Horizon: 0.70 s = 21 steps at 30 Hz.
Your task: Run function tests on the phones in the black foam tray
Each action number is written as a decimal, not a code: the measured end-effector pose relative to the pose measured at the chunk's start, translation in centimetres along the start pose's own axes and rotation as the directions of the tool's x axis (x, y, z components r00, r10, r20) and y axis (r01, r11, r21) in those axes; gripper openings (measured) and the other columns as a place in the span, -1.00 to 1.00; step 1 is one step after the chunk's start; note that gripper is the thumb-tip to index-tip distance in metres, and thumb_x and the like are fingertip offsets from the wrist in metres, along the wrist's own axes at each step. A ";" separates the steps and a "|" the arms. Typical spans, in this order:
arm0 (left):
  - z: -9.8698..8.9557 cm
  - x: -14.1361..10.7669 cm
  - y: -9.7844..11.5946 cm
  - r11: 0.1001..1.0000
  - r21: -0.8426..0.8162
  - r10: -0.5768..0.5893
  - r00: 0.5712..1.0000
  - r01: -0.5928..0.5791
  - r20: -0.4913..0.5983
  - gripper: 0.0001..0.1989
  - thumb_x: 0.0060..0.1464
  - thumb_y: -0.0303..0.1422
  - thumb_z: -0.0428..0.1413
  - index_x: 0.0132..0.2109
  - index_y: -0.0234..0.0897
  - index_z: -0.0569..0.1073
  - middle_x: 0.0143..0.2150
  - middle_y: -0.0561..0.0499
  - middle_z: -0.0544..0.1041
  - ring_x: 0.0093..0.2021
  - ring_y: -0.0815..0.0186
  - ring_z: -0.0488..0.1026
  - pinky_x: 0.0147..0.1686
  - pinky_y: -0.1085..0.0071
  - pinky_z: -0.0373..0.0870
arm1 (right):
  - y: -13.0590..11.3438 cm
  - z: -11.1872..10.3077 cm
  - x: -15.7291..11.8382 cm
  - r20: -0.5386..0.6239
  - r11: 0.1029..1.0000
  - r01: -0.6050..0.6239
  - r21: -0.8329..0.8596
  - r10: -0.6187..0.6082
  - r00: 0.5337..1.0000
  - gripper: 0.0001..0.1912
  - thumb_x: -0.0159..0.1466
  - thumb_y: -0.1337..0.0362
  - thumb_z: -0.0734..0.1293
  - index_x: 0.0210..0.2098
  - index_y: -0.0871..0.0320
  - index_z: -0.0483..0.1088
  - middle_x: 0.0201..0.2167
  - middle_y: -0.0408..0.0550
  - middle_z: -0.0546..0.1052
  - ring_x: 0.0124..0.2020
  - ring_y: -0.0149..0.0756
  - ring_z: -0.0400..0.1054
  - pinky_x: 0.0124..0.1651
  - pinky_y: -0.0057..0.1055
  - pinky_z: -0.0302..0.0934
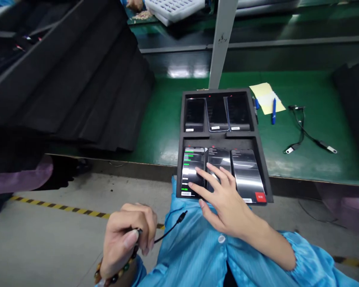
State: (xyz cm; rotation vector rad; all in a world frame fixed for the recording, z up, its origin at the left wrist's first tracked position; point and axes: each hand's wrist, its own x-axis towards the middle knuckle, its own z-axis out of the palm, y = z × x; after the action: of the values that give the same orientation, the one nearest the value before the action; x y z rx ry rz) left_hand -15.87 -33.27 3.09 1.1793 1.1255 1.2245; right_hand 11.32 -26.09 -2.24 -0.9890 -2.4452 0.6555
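Observation:
My left hand [130, 229], with a beaded bracelet at the wrist, is closed around a short black cable [166, 234]. The cable's plug end sticks out to the right, and the rest is hidden in the fist. My right hand [223, 197] spreads its fingers over the front row of a black foam tray [182, 137]. Its index fingertip is at the screen of the front-left phone [193, 169], which shows green and white text lines. Under the other fingers lies the front-middle phone [219, 154], dimly lit. Beside it rests the front-right phone [247, 169], bearing a red sticker.
Three dark phones [217, 113] lie in the tray's back row. To the right are a yellow paper [265, 93], a blue pen [274, 111] and black adapter cables [302, 127]. Stacked black foam trays [101, 79] rise at left. A metal post [223, 44] stands behind. Another person's hand [135, 4] shows at top.

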 end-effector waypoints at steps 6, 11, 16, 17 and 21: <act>2.1 3.2 1.2 0.990 -0.135 -0.040 0.997 0.049 0.067 -0.43 0.28 0.06 0.26 -0.59 -0.17 0.58 -0.77 -0.05 0.38 -0.80 0.23 0.35 -0.70 0.32 0.30 | -0.5 -0.4 0.4 0.072 0.930 0.071 0.360 -0.104 0.992 -0.57 0.57 0.14 0.26 0.37 0.04 0.38 0.31 0.07 0.56 0.44 0.01 0.32 0.46 0.17 0.21; 3.9 5.6 0.3 0.945 -0.312 -0.119 0.992 0.099 -0.044 -0.55 0.25 0.03 0.32 -0.43 -0.21 0.64 -0.48 -0.05 0.60 -0.70 0.27 0.46 -0.67 0.33 0.43 | -1.5 -2.9 0.1 0.188 0.799 0.028 0.601 -0.175 0.966 -0.70 0.61 0.07 0.19 0.12 -0.10 0.53 -0.18 -0.15 0.67 -0.18 -0.24 0.60 -0.08 -0.30 0.55; 2.8 8.3 -3.8 0.999 0.019 -0.026 0.967 0.032 -0.253 -0.59 0.34 0.02 0.26 0.04 -0.21 0.69 0.09 -0.15 0.70 0.07 0.05 0.68 0.13 0.14 0.64 | 5.0 -8.8 -3.4 -0.158 0.810 -0.393 0.435 0.498 0.852 -0.79 0.51 0.02 0.34 -0.05 -0.19 0.65 -0.55 -0.20 0.41 -0.53 -0.26 0.36 -0.49 -0.34 0.29; 2.3 8.7 -5.0 0.989 0.133 -0.019 0.961 0.058 -0.277 -0.60 0.36 -0.02 0.26 0.12 -0.20 0.66 0.18 -0.16 0.66 0.20 0.04 0.63 0.27 0.12 0.56 | 7.6 -9.9 -3.9 -0.235 0.763 -0.507 0.402 0.621 0.748 -0.72 0.48 -0.07 0.37 -0.04 -0.13 0.67 -0.58 -0.19 0.33 -0.57 -0.29 0.24 -0.57 -0.35 0.11; 1.2 9.3 -8.9 0.929 0.342 -0.039 0.958 0.139 -0.283 -0.49 0.35 -0.05 0.27 0.32 -0.16 0.52 0.39 -0.18 0.51 0.44 0.00 0.42 0.50 0.01 0.31 | 19.3 -12.9 -4.1 -0.395 0.611 -0.734 0.295 0.778 0.489 -0.46 0.48 -0.14 0.35 0.12 0.16 0.67 -0.51 -0.10 0.42 -0.56 -0.36 0.21 -0.48 -0.31 0.07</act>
State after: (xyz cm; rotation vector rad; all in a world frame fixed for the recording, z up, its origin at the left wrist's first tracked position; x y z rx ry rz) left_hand -13.71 -23.97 -5.59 1.2342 1.6479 1.1636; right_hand 31.07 -13.36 -3.64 -1.9571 -1.4203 0.6438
